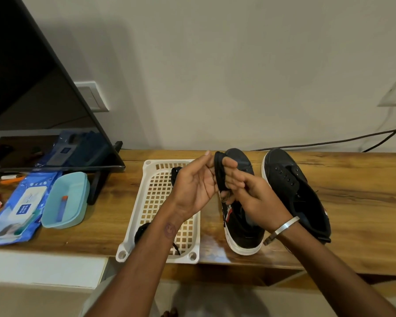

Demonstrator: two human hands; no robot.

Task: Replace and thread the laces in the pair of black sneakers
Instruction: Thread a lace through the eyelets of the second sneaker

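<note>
Two black sneakers with white soles stand on the wooden table, toes toward the wall: the left sneaker (242, 227) partly behind my hands, the right sneaker (293, 186) with bare eyelets. My right hand (254, 197) holds a bundle of black lace (219, 177), the loops wound round its fingers above the left sneaker. My left hand (197, 186) is raised beside it, palm up, its fingertips touching the bundle. More black lace (142, 232) lies in the white basket tray (146, 179), partly hidden by my left forearm.
A light blue tub (65, 202) holding a small tube, a blue wipes pack (16, 207) and a dark screen (32, 110) on its stand fill the table's left. A cable (329, 141) runs along the wall at right. The table's front edge is near my arms.
</note>
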